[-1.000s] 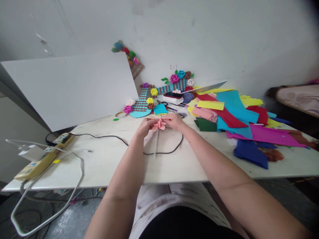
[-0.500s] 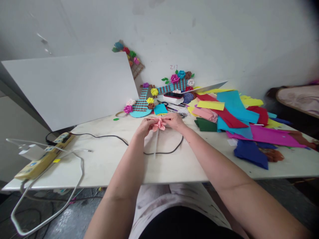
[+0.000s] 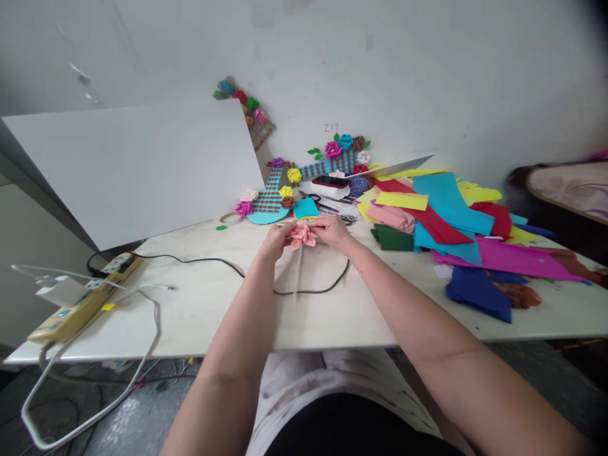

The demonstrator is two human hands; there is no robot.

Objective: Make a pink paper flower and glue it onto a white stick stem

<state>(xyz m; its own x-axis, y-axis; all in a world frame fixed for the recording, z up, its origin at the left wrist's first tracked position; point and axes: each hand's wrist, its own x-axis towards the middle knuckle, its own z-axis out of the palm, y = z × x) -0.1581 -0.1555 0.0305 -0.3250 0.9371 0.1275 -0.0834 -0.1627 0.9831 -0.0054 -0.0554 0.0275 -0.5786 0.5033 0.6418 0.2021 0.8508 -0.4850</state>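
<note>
A pink paper flower is held between my two hands above the middle of the table. My left hand is closed on its left side, and my right hand pinches its right side. Below the flower a pale translucent stick points down toward me; whether it is joined to the flower is not clear. A black cable curves around beneath. Just behind my hands lie a blue paper square and a flower-decorated blue guitar shape.
Coloured paper sheets are heaped at the right. A phone rests on a white box at the back. On the left are a power strip, white cables and a large white board leaning on the wall.
The pink flower looks fuller, with more of its petals showing at the left. The fingers of my left hand have shifted slightly; my right hand is almost unchanged.
</note>
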